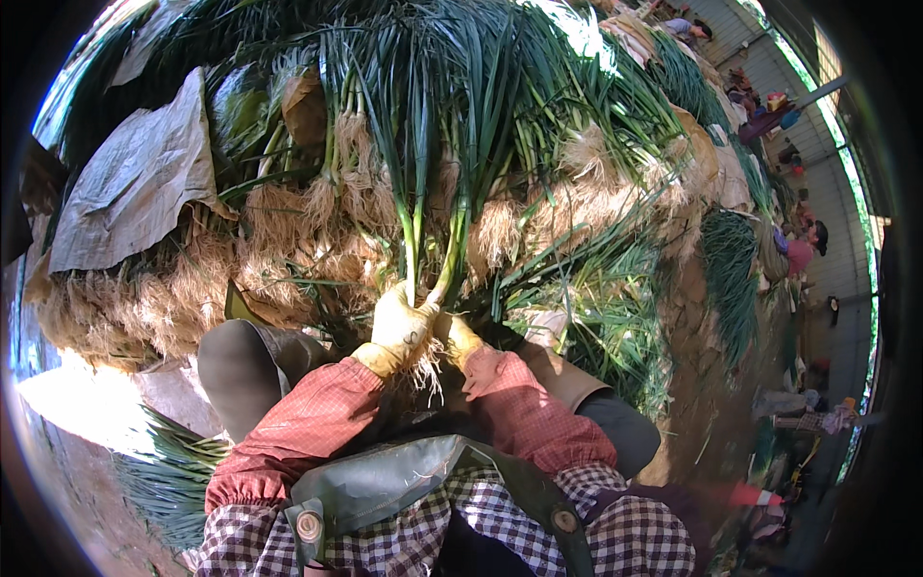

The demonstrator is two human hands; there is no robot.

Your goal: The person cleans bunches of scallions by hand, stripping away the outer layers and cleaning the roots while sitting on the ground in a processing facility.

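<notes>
Stalks (450, 258) | base clamped in left fingers (421, 314) | roots (427, 370) below | right fingers (446, 332) beside, can't tell

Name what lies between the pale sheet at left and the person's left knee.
A band of pale plant roots; the head view shows it.

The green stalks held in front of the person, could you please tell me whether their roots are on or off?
On: pale roots hang between the left hand and right hand, below the held stalks.
</notes>
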